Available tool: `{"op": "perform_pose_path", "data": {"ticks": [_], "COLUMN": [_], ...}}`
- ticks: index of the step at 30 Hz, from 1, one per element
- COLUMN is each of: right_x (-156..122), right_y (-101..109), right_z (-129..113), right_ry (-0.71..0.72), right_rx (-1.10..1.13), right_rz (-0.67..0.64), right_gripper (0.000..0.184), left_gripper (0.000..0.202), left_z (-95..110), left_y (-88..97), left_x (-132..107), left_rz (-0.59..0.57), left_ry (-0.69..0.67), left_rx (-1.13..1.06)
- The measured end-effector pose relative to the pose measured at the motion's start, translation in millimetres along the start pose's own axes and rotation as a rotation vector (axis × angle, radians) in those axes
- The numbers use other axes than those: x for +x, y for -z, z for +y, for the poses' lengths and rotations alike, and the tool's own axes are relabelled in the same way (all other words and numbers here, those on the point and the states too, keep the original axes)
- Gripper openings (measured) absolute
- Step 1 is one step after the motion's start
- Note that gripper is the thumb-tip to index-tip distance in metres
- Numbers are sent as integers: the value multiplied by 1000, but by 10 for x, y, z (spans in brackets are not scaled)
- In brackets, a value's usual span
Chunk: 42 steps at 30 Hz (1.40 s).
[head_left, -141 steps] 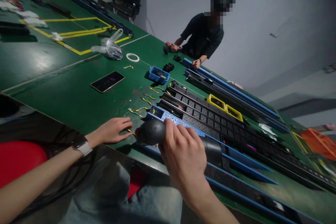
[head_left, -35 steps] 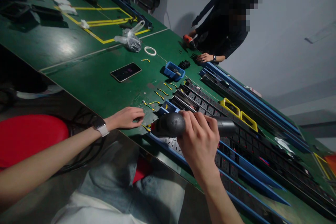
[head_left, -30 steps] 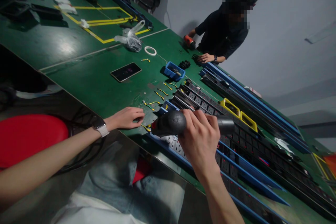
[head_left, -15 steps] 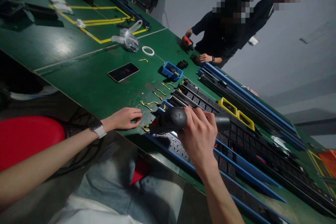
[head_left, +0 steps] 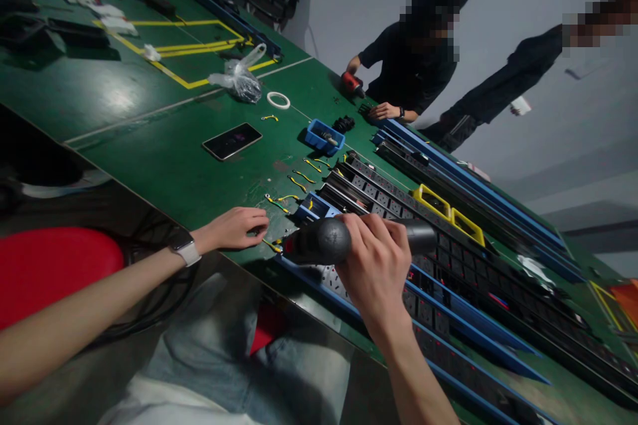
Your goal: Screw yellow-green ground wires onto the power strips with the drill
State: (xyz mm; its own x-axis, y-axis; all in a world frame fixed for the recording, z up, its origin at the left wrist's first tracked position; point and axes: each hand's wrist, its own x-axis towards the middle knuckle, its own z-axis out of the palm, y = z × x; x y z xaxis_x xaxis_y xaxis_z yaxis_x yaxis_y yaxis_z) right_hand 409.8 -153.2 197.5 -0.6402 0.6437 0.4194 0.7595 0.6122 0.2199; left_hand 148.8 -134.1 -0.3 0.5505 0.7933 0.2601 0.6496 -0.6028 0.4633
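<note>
Gripping the black power screwdriver, right hand hides its handle.

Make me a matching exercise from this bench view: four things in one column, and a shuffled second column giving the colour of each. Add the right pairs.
Things:
1. electric screwdriver held in the right hand
2. small parts bin beyond the phone
3. tape ring near the plastic bag
4. two rectangular frames on the power strips

Colours:
A. yellow
B. white
C. black
D. blue

Pairs: 1-C, 2-D, 3-B, 4-A
</note>
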Motion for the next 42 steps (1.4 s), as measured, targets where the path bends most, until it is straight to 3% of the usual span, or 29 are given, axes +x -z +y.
{"op": "perform_pose_path", "data": {"ticks": [12, 24, 37, 39, 42], "right_x": [17, 46, 3, -1, -20], "right_y": [88, 33, -7, -23, -49], "right_z": [-152, -63, -19, -3, 31], "right_ry": [40, 3, -40, -44, -21], "right_rx": [-46, -29, -77, -98, -77], "right_rz": [24, 9, 2, 7, 75], "right_gripper": [13, 19, 10, 14, 38], "left_gripper": [8, 11, 13, 13, 13], "left_z": [-11, -31, -21, -21, -18], "left_y": [2, -39, -28, -31, -29], "left_x": [-5, -11, -6, -4, -2], "left_rz": [-5, -8, -5, 2, 5], "left_ry": [-5, 0, -2, -4, -11], "left_rx": [-28, -19, -3, -1, -6]}}
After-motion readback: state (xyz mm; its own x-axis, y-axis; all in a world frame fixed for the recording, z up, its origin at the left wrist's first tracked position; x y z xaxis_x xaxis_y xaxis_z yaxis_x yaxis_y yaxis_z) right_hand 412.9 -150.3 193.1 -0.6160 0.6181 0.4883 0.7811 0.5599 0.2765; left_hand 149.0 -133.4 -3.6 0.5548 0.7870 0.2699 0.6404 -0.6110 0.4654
